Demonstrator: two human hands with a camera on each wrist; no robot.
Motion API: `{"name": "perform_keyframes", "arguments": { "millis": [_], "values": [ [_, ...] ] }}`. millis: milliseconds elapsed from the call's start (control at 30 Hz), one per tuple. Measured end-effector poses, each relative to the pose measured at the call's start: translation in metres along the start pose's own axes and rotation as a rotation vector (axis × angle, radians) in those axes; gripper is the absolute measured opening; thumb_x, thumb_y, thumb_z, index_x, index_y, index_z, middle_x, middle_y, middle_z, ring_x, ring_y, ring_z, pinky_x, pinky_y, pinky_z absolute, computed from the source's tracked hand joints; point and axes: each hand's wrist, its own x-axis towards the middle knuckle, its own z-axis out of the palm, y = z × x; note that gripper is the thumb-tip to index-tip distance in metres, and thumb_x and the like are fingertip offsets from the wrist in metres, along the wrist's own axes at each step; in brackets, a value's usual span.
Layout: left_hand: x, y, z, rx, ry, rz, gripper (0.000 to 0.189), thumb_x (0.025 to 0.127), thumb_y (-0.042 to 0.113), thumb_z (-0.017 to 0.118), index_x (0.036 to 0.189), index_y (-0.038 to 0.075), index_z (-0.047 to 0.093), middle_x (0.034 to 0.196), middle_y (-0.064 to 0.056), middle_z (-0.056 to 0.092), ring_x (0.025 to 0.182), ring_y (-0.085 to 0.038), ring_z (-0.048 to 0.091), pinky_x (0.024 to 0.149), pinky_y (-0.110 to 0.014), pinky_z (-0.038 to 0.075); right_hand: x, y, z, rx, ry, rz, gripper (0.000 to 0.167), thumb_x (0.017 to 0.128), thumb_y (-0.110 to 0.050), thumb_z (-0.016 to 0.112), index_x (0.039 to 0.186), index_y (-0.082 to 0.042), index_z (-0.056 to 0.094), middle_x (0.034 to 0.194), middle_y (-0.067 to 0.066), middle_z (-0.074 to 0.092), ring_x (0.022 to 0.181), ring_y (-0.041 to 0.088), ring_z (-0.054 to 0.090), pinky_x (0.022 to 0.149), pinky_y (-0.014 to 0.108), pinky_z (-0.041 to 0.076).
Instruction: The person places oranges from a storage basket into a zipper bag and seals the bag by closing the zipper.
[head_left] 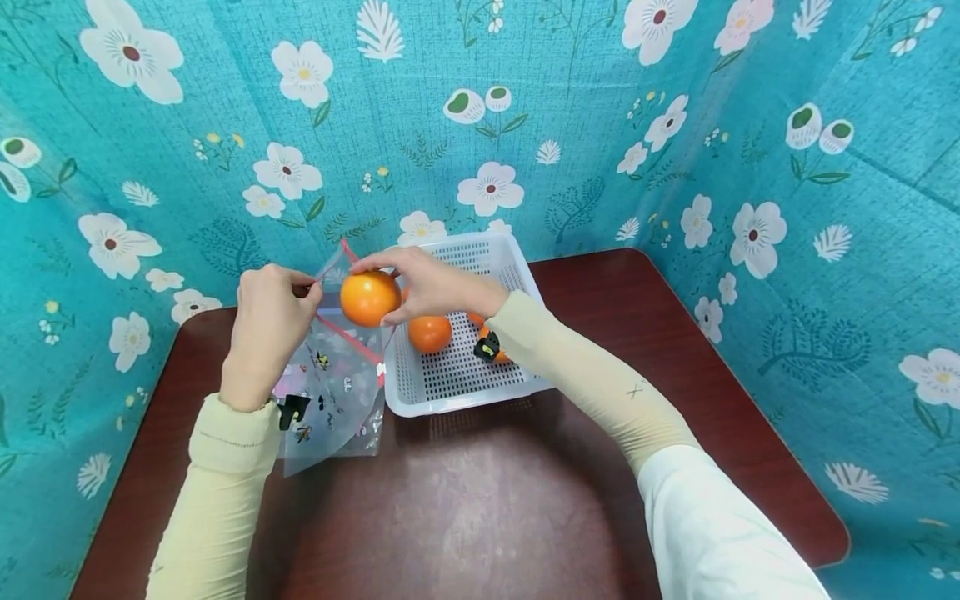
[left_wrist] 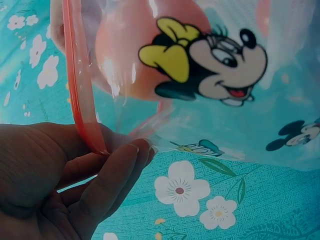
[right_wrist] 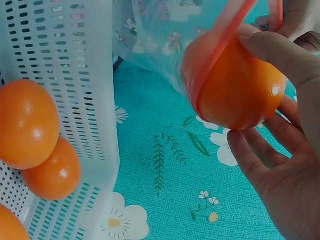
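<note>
My left hand [head_left: 262, 329] pinches the red zip edge of a clear plastic zip bag [head_left: 333, 417] between thumb and fingers. Cartoon characters are printed on the bag, seen large in the left wrist view. An orange [head_left: 370, 298] is in my right hand [head_left: 435, 285], gripped from the right with fingers above and thumb below. In the right wrist view, this orange [right_wrist: 245, 87] is partly inside the bag's mouth, the red strip [right_wrist: 215, 60] crossing over it. Right of the bag stands a white perforated basket [head_left: 442, 407] containing several more oranges, some partly hidden behind my right wrist.
The basket and bag rest on a dark red-brown table [head_left: 465, 508]. A turquoise flowered cloth [head_left: 465, 150] hangs behind the table and along its sides. A second printed plastic sheet or bag [head_left: 367, 442] lies beneath the held bag.
</note>
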Motion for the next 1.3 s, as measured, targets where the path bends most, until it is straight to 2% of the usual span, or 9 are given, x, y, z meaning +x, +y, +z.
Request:
{"name": "perform_keyframes", "arguments": {
  "millis": [300,567,767,867,1000,1200,1300],
  "values": [
    [0.001,0.002,-0.002,0.005,-0.008,-0.013,0.018,0.094,0.004,0.067,0.094,-0.011,0.077,0.084,-0.028,0.073,0.066,-0.037,0.065,0.062,-0.050,0.056,0.000,0.001,0.003,0.013,-0.009,-0.034,0.070,0.080,-0.018,0.087,0.143,-0.007,0.058,0.143,0.004,0.059,0.123,0.014,0.055,0.100,0.021,0.046],
    [0.001,0.006,-0.006,0.001,0.017,-0.049,0.018,0.095,0.004,0.067,0.097,-0.011,0.077,0.084,-0.029,0.073,0.066,-0.038,0.067,0.062,-0.051,0.058,0.003,0.005,0.004,-0.002,-0.015,-0.046,0.068,0.080,-0.021,0.088,0.141,-0.007,0.060,0.141,0.005,0.061,0.124,0.013,0.056,0.100,0.021,0.046],
    [0.003,0.006,-0.011,0.003,0.055,-0.035,0.017,0.095,0.004,0.067,0.097,-0.010,0.078,0.085,-0.030,0.073,0.066,-0.039,0.067,0.059,-0.050,0.056,0.005,0.001,0.004,-0.012,-0.016,-0.037,0.064,0.081,-0.020,0.088,0.137,-0.004,0.063,0.139,0.007,0.063,0.128,0.016,0.056,0.104,0.020,0.043],
    [0.004,0.007,-0.015,0.001,0.061,-0.045,0.017,0.095,0.003,0.067,0.099,-0.010,0.077,0.087,-0.030,0.073,0.067,-0.039,0.067,0.055,-0.042,0.054,0.007,0.003,0.005,-0.043,-0.012,-0.042,0.061,0.081,-0.019,0.088,0.135,-0.004,0.065,0.138,0.008,0.064,0.128,0.018,0.057,0.105,0.019,0.043],
    [0.005,0.008,-0.020,0.012,0.053,-0.071,0.019,0.096,0.005,0.066,0.101,-0.009,0.077,0.089,-0.031,0.073,0.068,-0.038,0.067,0.050,-0.030,0.046,0.008,0.004,0.005,-0.039,-0.010,-0.026,0.057,0.084,-0.018,0.086,0.135,-0.005,0.065,0.139,0.007,0.064,0.132,0.018,0.055,0.107,0.022,0.043],
    [0.006,0.007,-0.020,0.019,0.054,-0.059,0.018,0.096,0.004,0.066,0.099,-0.010,0.077,0.089,-0.031,0.072,0.071,-0.041,0.067,0.050,-0.035,0.046,0.003,-0.002,0.000,0.011,0.002,0.006,0.050,0.087,-0.017,0.082,0.134,-0.007,0.066,0.141,0.005,0.063,0.135,0.017,0.053,0.108,0.027,0.043],
    [0.005,0.006,-0.020,0.021,0.066,-0.049,0.018,0.096,0.003,0.064,0.098,-0.010,0.078,0.087,-0.031,0.072,0.068,-0.040,0.067,0.052,-0.038,0.047,0.000,-0.001,-0.002,0.035,0.021,0.005,0.048,0.087,-0.015,0.082,0.132,-0.007,0.067,0.140,0.005,0.063,0.133,0.017,0.054,0.107,0.031,0.044]
  ]
}}
